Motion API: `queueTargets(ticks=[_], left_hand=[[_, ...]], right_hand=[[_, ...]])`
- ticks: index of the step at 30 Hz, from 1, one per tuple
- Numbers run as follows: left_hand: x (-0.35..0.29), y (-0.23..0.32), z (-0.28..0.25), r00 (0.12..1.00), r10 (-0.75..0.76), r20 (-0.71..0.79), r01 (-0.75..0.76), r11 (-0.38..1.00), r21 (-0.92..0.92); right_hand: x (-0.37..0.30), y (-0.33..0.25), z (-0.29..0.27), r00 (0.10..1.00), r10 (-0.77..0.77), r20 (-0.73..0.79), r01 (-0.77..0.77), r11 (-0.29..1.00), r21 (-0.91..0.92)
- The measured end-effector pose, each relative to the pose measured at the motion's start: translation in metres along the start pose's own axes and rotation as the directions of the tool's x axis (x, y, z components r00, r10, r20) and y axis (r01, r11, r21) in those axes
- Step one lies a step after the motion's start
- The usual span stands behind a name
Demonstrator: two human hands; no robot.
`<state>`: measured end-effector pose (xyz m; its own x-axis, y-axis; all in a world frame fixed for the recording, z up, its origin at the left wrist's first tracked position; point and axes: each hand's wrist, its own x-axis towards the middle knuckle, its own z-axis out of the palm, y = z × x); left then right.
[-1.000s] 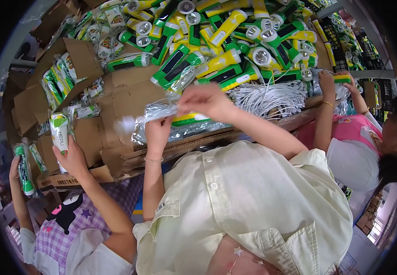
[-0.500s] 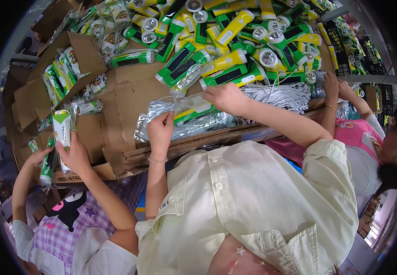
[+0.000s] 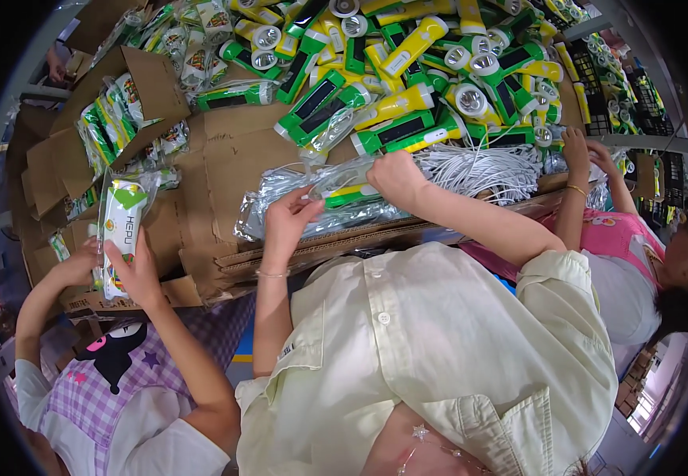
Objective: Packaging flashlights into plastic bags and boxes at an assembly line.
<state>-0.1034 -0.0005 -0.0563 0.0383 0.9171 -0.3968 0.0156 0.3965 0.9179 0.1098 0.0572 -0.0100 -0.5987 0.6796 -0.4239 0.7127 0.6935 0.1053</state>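
A green-and-yellow flashlight (image 3: 350, 195) lies near the near edge of the cardboard-covered desk (image 3: 233, 151), between the hands. The left hand (image 3: 290, 220) has thumb and fingers narrowly parted at its left end; the right hand (image 3: 398, 181) is curled at the other, its grip hidden. It looks light, stiff and smooth, best held mid-barrel; the clear wrap (image 3: 348, 170) seems limp and slippery.

Yellow-and-green flashlight (image 3: 349, 195), partly hidden, lengthwise left to right, near centre; clear plastic bag (image 3: 347, 172) around or against it, unclear which.
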Motion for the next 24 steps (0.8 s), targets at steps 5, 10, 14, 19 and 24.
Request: queueTargets(ticks=[5,10,14,19,24], left_hand=[[0.000,-0.006,-0.014,0.998,-0.057,0.029,0.058,0.998,-0.030],[0.002,-0.001,-0.010,0.999,-0.027,-0.029,0.030,0.991,0.129],[-0.003,-0.001,-0.013,0.997,0.012,-0.072,-0.002,0.990,0.140],[-0.005,0.018,-0.067,0.943,0.124,-0.308,-0.078,0.984,0.157],[0.024,0.048,-0.126,0.812,0.221,-0.540,-0.181,0.975,0.128]], right_hand=[[0.012,0.000,-0.026,0.922,0.027,-0.386,0.028,0.990,0.136],[0.050,-0.039,0.001,0.716,0.028,-0.697,0.394,0.808,0.438],[0.057,-0.043,0.005,0.723,-0.153,-0.674,0.404,0.885,0.232],[0.043,0.010,0.004,0.723,-0.172,-0.670,0.340,0.932,0.127],[0.054,0.033,0.000,0.710,-0.009,-0.704,0.261,0.932,0.251]])
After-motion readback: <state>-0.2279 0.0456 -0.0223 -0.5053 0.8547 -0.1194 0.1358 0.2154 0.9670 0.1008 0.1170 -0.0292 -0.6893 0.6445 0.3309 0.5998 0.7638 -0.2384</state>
